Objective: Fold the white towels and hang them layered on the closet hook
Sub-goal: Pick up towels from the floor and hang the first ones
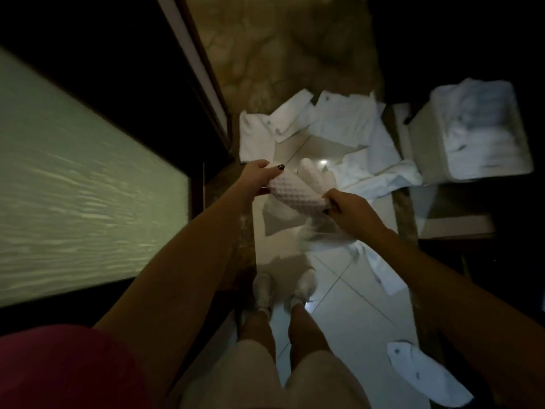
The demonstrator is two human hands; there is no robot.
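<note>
Both hands grasp one waffle-textured white towel (295,193): left hand (259,175) pinches its upper end, right hand (351,209) clenches the lower. Smooth towels (339,119) lie crumpled on glossy tiles (348,290).

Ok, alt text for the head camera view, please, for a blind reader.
A person's left hand and right hand hold a white waffle-textured towel between them above a tiled floor in dim light. More white towels lie scattered on the floor, and a white basket holds others.
</note>
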